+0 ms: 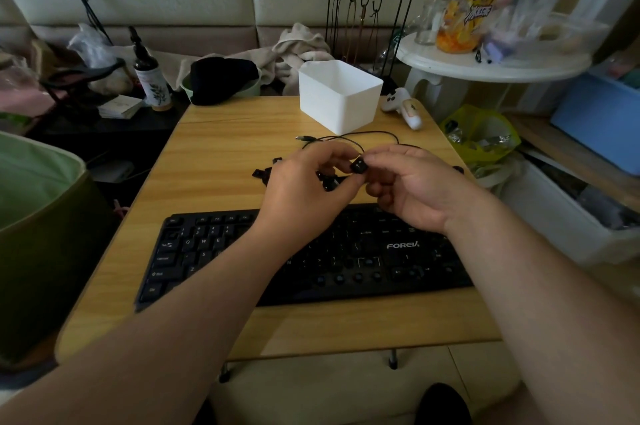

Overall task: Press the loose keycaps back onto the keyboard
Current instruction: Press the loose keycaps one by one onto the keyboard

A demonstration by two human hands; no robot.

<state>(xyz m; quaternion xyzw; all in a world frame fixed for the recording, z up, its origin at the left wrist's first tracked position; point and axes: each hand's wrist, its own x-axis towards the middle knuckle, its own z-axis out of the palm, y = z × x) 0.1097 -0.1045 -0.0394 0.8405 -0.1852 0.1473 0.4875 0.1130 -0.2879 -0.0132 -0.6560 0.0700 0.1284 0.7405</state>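
Note:
A black keyboard (pixel 194 251) lies across the near part of the wooden table (pixel 214 154), with several bare switch stems showing along its lower right rows. Both hands hover above its far edge. My right hand (pixel 412 189) pinches a black keycap (pixel 358 166) between thumb and forefinger. My left hand (pixel 304 189) touches the same keycap with its fingertips and seems to hold another dark keycap (pixel 329 183) lower in its fingers. Several loose black keycaps (pixel 263 173) lie on the table just behind the left hand, partly hidden by it.
A white plastic bin (pixel 341 100) stands at the back of the table, with the keyboard's thin black cable (pixel 346 137) looped in front of it. A white game controller (pixel 403 105) lies at the back right. Clutter surrounds the table, with a green bin on the left.

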